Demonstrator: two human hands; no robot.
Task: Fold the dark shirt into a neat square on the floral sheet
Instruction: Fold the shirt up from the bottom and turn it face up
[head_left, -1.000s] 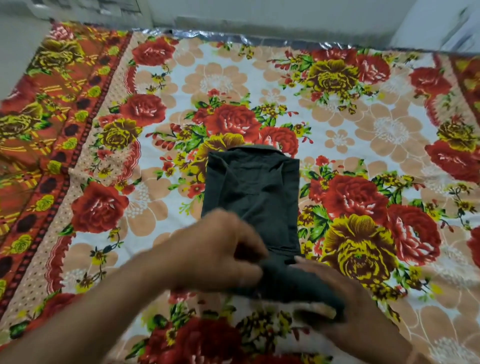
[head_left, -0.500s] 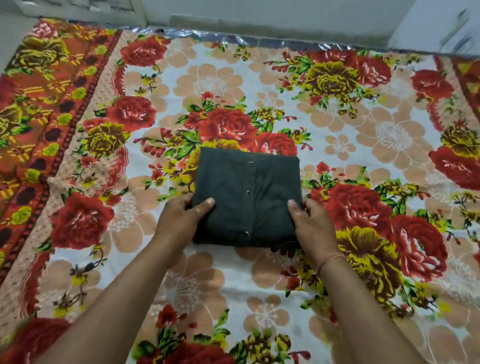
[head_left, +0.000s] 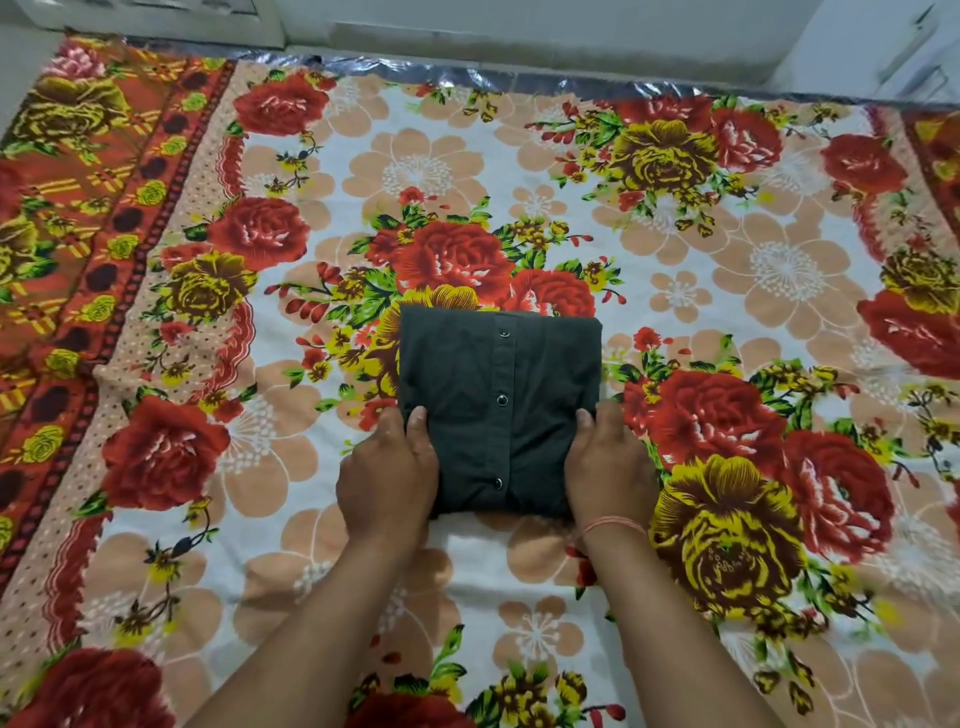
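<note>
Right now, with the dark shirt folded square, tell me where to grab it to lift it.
Take the dark shirt by its left and right edges, coming in from the near side, where the left hand and right hand already rest. Slide fingers beneath, thumbs on top; this likely keeps the stacked layers from unfolding.

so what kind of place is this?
Likely a home bedroom: a floral sheet spread over a bed or mattress, a plain pale wall behind, and a folded dark shirt under two bare hands.
</note>
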